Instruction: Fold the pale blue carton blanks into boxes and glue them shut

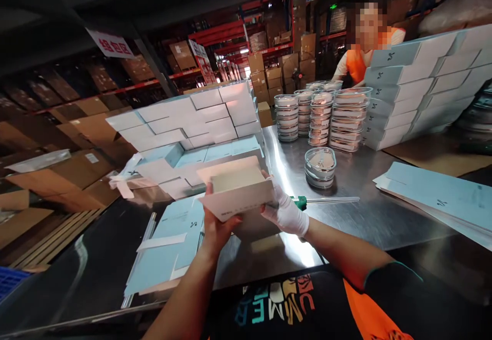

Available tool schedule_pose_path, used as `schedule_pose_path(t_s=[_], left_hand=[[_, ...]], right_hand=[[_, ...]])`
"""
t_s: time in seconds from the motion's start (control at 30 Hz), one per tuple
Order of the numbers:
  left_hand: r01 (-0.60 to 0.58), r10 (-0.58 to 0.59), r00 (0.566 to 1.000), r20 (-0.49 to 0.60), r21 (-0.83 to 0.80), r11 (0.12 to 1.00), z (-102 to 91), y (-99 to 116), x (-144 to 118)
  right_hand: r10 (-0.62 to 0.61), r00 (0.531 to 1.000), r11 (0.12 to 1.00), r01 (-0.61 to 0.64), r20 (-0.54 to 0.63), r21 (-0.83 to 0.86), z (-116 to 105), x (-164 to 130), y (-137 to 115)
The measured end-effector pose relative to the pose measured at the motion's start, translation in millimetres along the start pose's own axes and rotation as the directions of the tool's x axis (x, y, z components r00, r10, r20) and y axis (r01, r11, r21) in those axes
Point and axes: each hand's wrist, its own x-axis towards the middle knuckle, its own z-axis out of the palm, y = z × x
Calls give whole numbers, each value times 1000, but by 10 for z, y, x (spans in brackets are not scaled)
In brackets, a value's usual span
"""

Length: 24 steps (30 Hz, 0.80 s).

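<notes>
I held the open white carton (236, 188) above the steel table (357, 212), left hand (215, 227) gripping underneath, gloved right hand (286, 212) closed on its side; a loose grip might have dropped it onto the flat blue sleeves (169, 247)

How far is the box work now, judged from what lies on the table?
Done: finished boxes are stacked behind the work spot, more at the right. In hand: the left hand and gloved right hand hold an open box, nothing visible inside. Left: flat blue sheets lie unfolded, and round tins wait on the steel table.
</notes>
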Motion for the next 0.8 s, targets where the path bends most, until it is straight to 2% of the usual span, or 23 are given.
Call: schedule_pose_path(t_s=[0.1,0.23,0.4,0.5,0.57,0.63,0.7,0.73,0.8], left_hand=[[-28,23,999,47,107,994,-54,3,-102],[-79,56,993,103,228,971,-51,41,-264],[-181,163,983,83,310,933,-73,88,-358],[-277,254,960,113,293,915,-76,98,-404],[-292,272,956,108,286,913,-55,93,-459],[-288,286,957,40,229,930,-20,75,-526],[-329,334,943,-3,162,930,8,52,-582],[-357,359,933,19,156,921,14,43,-598],[-390,374,920,115,190,901,5,45,-595]], right_hand=[[-55,995,995,48,-84,-85,-86,42,-24],[-20,986,993,0,-167,-115,-68,50,-10],[53,973,998,-60,-225,-21,24,10,-69],[129,972,987,-107,-195,116,51,-26,-101],[148,971,981,-119,-189,155,65,-41,-88],[166,944,986,-153,-284,65,83,-51,-40],[126,900,980,-177,-418,-87,98,-59,28],[79,886,975,-165,-456,-151,99,-62,60],[-23,893,970,-89,-450,-225,64,-60,104]])
